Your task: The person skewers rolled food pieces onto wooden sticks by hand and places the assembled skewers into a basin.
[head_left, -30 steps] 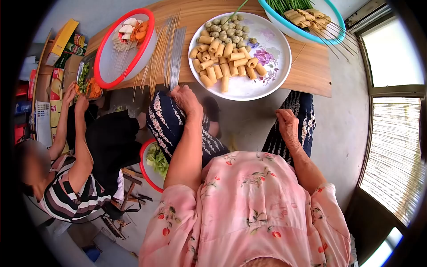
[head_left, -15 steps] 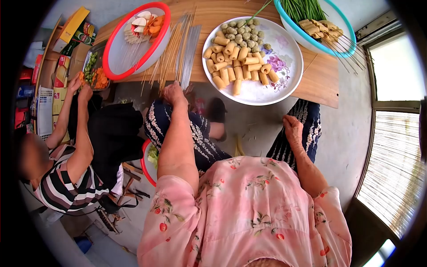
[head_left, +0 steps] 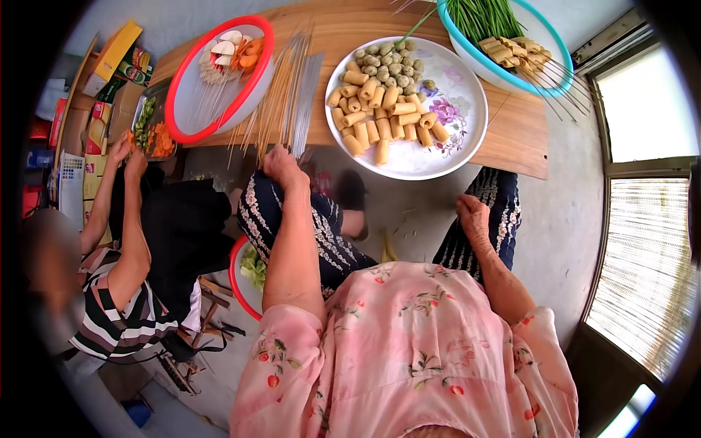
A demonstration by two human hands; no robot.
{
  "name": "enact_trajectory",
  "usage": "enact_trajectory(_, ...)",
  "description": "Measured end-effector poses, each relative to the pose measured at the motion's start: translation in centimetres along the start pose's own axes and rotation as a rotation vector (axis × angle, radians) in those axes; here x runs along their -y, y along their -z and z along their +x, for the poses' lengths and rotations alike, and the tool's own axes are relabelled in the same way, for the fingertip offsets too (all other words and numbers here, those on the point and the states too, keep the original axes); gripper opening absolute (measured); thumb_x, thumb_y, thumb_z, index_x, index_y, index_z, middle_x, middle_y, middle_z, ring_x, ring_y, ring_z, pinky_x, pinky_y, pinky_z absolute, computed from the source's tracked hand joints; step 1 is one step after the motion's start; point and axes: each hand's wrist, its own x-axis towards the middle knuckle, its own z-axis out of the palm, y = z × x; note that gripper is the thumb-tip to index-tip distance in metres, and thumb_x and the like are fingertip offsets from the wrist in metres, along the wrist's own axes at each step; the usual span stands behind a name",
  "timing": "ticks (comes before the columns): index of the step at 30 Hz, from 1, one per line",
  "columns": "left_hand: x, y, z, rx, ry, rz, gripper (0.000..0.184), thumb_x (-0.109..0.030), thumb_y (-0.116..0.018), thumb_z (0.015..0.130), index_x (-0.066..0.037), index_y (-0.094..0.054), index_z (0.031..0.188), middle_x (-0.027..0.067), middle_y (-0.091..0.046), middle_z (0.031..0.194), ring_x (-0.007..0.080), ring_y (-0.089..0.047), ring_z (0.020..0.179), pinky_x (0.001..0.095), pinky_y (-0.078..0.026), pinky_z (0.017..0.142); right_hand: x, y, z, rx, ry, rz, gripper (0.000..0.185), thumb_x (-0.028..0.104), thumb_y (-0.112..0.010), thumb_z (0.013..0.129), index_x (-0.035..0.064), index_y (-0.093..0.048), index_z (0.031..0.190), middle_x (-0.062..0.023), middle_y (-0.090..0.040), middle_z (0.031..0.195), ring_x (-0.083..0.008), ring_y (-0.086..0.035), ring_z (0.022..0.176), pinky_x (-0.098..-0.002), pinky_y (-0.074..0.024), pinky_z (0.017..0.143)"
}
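Observation:
My left hand (head_left: 285, 168) is at the table's near edge, its fingers closed at the lower ends of the bamboo skewers (head_left: 281, 87); it appears to grip one of them. Beside these lies a bundle of flat grey metal skewers (head_left: 308, 102). My right hand (head_left: 475, 219) hangs by my right knee, fingers curled in, and whatever may be inside is hidden. A large white plate (head_left: 467, 135) with a flower print holds short tan tube-shaped rolls (head_left: 380, 117) and greenish-grey balls (head_left: 387, 64), to the right of the skewers.
A red-rimmed bowl (head_left: 172, 109) holds white and orange pieces. A turquoise-rimmed basin (head_left: 562, 84) holds green stalks and skewered rolls. At left, a co-worker's hands (head_left: 130, 157) hold something over a tray (head_left: 164, 91) of green and orange pieces. Another red-rimmed bowl (head_left: 235, 274) sits low beside me.
The view has shifted slightly, so the table appears a little further left and lower. My left hand has drawn slightly toward me at the skewer ends. My right hand stays by my knee.

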Motion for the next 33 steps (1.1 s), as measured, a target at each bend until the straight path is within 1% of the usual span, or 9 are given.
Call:
enact_trajectory(2, -3.1, 0.0, -3.2, 0.052, 0.223, -0.11, 0.012, -0.015, -0.052, 0.085, -0.006, -0.052, 0.077, 0.0008, -0.053, 0.068, 0.0119, -0.05, 0.06, 0.0266, -0.042, 0.054, -0.3, -0.3, -0.1, -0.008, 0.031, -0.001, 0.019, 0.009, -0.058, 0.082, -0.0021, -0.065, 0.096, -0.0114, -0.064, 0.071, -0.0162, -0.061, 0.059, -0.0277, -0.0485, 0.059)
enact_trajectory(6, -4.6, 0.5, -9.0, 0.342, 0.162, -0.332, 0.012, -0.018, -0.055, 0.09, -0.006, -0.053, 0.089, 0.0013, -0.056, 0.076, 0.0096, -0.05, 0.06, 0.0225, -0.043, 0.056, 2.7, 0.0, -0.5, 0.002, 0.045, 0.135, 0.019, 0.009, -0.059, 0.085, -0.0016, -0.064, 0.1, -0.0059, -0.061, 0.067, -0.0107, -0.056, 0.057, -0.0243, -0.0472, 0.057)
enact_trajectory(11, -3.7, 1.0, -14.3, 0.901, 0.097, -0.074, 0.015, -0.021, -0.055, 0.092, -0.007, -0.056, 0.088, 0.0002, -0.057, 0.075, 0.0074, -0.05, 0.059, 0.0212, -0.043, 0.056, 11.1, 1.0, 0.4, 0.113, -0.099, 0.569, 0.028, 0.018, -0.061, 0.088, -0.0024, -0.061, 0.106, -0.011, -0.066, 0.088, -0.0168, -0.063, 0.079, -0.0289, -0.0492, 0.076)
enact_trajectory(18, -3.9, 0.0, -17.0, 1.274, -0.063, 0.504, 0.02, -0.022, -0.058, 0.089, -0.002, -0.058, 0.084, 0.0014, -0.056, 0.066, 0.0076, -0.049, 0.059, 0.0223, -0.043, 0.054, 14.9, 2.9, 1.7, 0.123, -0.219, 1.233, 0.025, 0.02, -0.052, 0.094, 0.001, -0.057, 0.11, -0.0096, -0.064, 0.094, -0.0165, -0.062, 0.087, -0.0312, -0.0498, 0.082)
enact_trajectory(21, -3.1, -0.9, -17.3, 1.025, -0.571, 0.604, 0.024, -0.025, -0.06, 0.087, -0.001, -0.058, 0.083, 0.0053, -0.057, 0.067, 0.0146, -0.051, 0.058, 0.0263, -0.045, 0.057, 13.7, 3.1, 1.5, 0.025, -0.228, 1.33, 0.022, 0.018, -0.053, 0.094, 0.0001, -0.057, 0.106, -0.0093, -0.065, 0.093, -0.0168, -0.063, 0.084, -0.0307, -0.0503, 0.08)
enact_trajectory(22, -2.3, -1.5, -17.1, 0.838, -0.788, 0.612, 0.026, -0.026, -0.064, 0.083, 0.0, -0.06, 0.083, 0.0111, -0.06, 0.074, 0.0252, -0.056, 0.066, 0.0345, -0.047, 0.063, 13.4, 3.3, 1.4, -0.021, -0.23, 1.295, 0.023, 0.017, -0.053, 0.094, -0.0004, -0.056, 0.108, -0.0087, -0.065, 0.09, -0.0155, -0.063, 0.082, -0.0291, -0.0504, 0.08)
enact_trajectory(25, -2.3, -2.8, -16.7, 0.555, -1.098, 0.971, 0.026, -0.028, -0.066, 0.078, -0.002, -0.063, 0.084, 0.0145, -0.062, 0.083, 0.0319, -0.057, 0.079, 0.0406, -0.047, 0.071, 13.2, 4.2, 0.9, -0.094, -0.03, 1.021, 0.025, 0.015, -0.052, 0.094, -0.0016, -0.053, 0.112, -0.0072, -0.064, 0.086, -0.0137, -0.062, 0.08, -0.0271, -0.05, 0.079)
enact_trajectory(30, -1.7, -4.6, -16.9, 0.617, -1.053, 1.236, 0.029, -0.027, -0.067, 0.073, -0.001, -0.062, 0.084, 0.0155, -0.062, 0.085, 0.0335, -0.057, 0.085, 0.043, -0.047, 0.075, 12.8, 4.4, -0.3, -0.079, 0.101, 0.621, 0.033, 0.007, -0.05, 0.093, 0.0052, -0.049, 0.126, -0.0009, -0.055, 0.069, -0.0081, -0.052, 0.061, -0.0218, -0.0448, 0.06)
enact_trajectory(33, -0.4, -4.8, -16.4, 0.626, -1.028, 1.257, 0.025, -0.023, -0.064, 0.073, -0.002, -0.062, 0.085, 0.0149, -0.063, 0.083, 0.0333, -0.058, 0.084, 0.0439, -0.046, 0.075, 13.1, 4.9, -1.4, 0.007, -0.051, 0.614, 0.033, 0.006, -0.051, 0.092, 0.0058, -0.05, 0.125, -0.0004, -0.055, 0.068, -0.0073, -0.049, 0.056, -0.0208, -0.043, 0.053)
